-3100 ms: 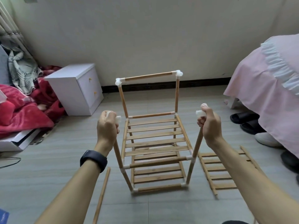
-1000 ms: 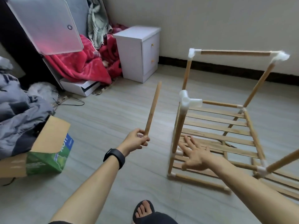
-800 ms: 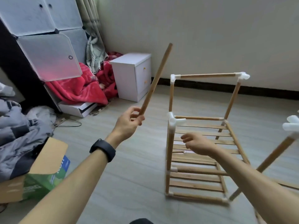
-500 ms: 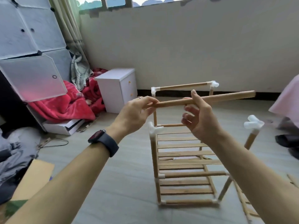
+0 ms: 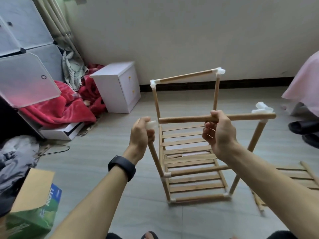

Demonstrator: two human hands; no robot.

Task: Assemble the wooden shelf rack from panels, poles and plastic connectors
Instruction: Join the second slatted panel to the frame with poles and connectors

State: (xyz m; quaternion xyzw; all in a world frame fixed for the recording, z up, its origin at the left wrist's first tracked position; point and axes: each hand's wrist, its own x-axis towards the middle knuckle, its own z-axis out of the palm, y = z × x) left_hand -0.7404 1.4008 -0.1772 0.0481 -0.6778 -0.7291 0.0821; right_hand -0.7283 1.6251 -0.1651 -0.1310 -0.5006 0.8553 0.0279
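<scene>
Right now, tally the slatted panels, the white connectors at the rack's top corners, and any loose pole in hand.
Slatted panels: 3, two in the rack, one on the floor.
Top connectors: 4.
Loose pole in the right hand: 1.
Total: 8.

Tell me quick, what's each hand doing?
Left hand: grips the white plastic connector atop a wooden post.
Right hand: holds the loose round wooden pole.

Beyond the grip to the left stand a white cabinet (image 5: 119, 87) and a red blanket (image 5: 57, 107). A cardboard box (image 5: 32, 204) lies below-left, and a pink bedspread (image 5: 305, 83) with black slippers (image 5: 303, 127) is to the right.
</scene>
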